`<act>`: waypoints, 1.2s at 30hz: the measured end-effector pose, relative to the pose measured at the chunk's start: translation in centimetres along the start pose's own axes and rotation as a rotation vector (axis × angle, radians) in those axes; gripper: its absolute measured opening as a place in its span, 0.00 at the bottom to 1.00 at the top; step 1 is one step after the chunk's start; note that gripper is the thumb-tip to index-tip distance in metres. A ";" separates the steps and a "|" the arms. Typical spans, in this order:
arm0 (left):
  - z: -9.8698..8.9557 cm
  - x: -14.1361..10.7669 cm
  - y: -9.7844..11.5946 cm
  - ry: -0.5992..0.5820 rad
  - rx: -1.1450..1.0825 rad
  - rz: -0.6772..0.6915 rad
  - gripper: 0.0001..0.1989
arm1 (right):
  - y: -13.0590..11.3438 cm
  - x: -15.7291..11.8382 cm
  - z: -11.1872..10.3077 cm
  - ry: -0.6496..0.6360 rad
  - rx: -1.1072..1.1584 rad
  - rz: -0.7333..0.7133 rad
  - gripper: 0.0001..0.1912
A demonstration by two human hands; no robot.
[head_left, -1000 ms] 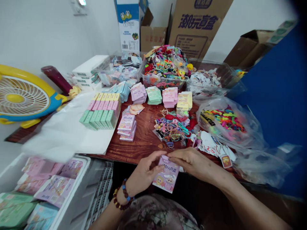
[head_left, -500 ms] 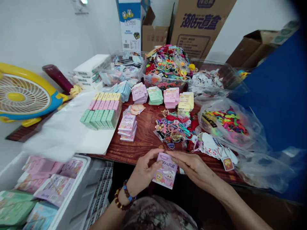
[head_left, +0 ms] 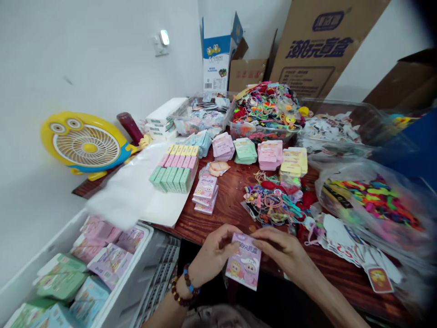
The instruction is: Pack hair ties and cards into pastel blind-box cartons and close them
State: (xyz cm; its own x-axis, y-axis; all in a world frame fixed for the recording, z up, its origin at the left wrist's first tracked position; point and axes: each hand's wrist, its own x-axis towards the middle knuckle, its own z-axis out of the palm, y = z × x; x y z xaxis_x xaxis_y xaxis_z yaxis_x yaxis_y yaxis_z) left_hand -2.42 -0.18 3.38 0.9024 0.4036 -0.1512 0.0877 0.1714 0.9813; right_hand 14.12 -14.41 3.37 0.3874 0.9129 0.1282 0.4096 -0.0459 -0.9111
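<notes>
A small purple box with printed cartoon figures is held upright at the table's front edge. My left hand grips its left side, thumb on the front face. My right hand pinches its upper right corner. Beyond my hands, a short stack of similar purple boxes stands on the wooden table. To the right of that stack lies a tangled pile of colourful trinkets. Stacks of flat purple, green, pink and yellow cards form a row behind.
Rows of yellow, pink and green boxes stand on white sheeting. A yellow fan is at left, above a white crate of packs. Filled clear tubs line the back; a plastic bag lies right.
The view has turned left, so the table's contents appear farther right and more of the fan shows. My right fingers have shifted from lying along the box's top to pinching its upper right corner.
</notes>
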 end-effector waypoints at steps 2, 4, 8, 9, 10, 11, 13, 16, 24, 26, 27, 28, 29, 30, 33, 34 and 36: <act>-1.2 0.5 1.1 0.129 0.016 0.013 0.17 | -0.5 3.1 0.2 -0.015 0.011 0.083 0.10; -2.8 1.4 2.5 0.329 0.070 0.088 0.22 | -1.1 7.6 0.8 -0.016 0.026 0.117 0.11; -6.3 4.2 4.0 0.613 0.324 0.267 0.28 | -1.6 17.5 2.6 0.088 -0.057 0.051 0.14; -7.0 4.9 3.8 0.630 0.425 0.270 0.29 | -1.6 19.2 3.0 0.077 -0.156 0.016 0.14; -7.5 5.4 3.3 0.627 0.533 0.260 0.30 | -1.4 20.4 3.5 0.060 -0.206 -0.001 0.14; -8.0 5.9 2.7 0.602 0.625 0.253 0.30 | -1.1 21.1 3.8 0.038 -0.254 -0.012 0.15; -8.4 6.2 1.0 0.547 0.744 0.279 0.28 | -0.5 21.5 4.0 -0.013 -0.309 -0.017 0.17; -8.5 5.7 -0.9 0.564 0.810 0.321 0.26 | 0.3 21.8 3.1 -0.031 -0.622 -0.006 0.20; -9.3 4.6 0.3 0.518 0.811 0.207 0.27 | 1.0 31.8 0.0 -0.046 -1.089 -0.139 0.21; -9.5 4.5 0.9 0.526 0.787 0.156 0.29 | 1.6 33.5 -0.4 -0.127 -1.129 -0.136 0.17; -9.5 4.5 1.0 0.533 0.773 0.132 0.30 | 2.0 34.0 -0.6 -0.169 -1.145 -0.125 0.13; -9.6 4.4 1.1 0.544 0.758 0.112 0.31 | 2.3 34.3 -0.8 -0.207 -1.160 -0.113 0.11; -9.6 4.4 1.1 0.558 0.739 0.094 0.32 | 2.6 34.4 -1.1 -0.235 -1.171 -0.103 0.09; -9.6 4.4 1.1 0.570 0.717 0.078 0.32 | 2.7 34.5 -1.3 -0.254 -1.180 -0.098 0.09; -9.8 4.3 0.7 0.589 0.654 0.062 0.31 | 2.9 34.4 -1.9 -0.268 -1.184 -0.109 0.10; -9.8 4.2 0.5 0.594 0.641 0.071 0.31 | 2.9 34.4 -2.0 -0.262 -1.179 -0.115 0.10; -9.9 4.2 0.3 0.602 0.630 0.089 0.30 | 2.9 34.3 -2.1 -0.237 -1.164 -0.126 0.10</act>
State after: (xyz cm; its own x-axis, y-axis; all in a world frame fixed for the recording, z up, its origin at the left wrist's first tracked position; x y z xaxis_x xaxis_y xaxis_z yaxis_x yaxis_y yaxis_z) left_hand -2.83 10.49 1.86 0.5564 0.8282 0.0668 0.4046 -0.3403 0.8488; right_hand 30.29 15.94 5.98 0.1786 0.9839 0.0040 0.9837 -0.1786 0.0207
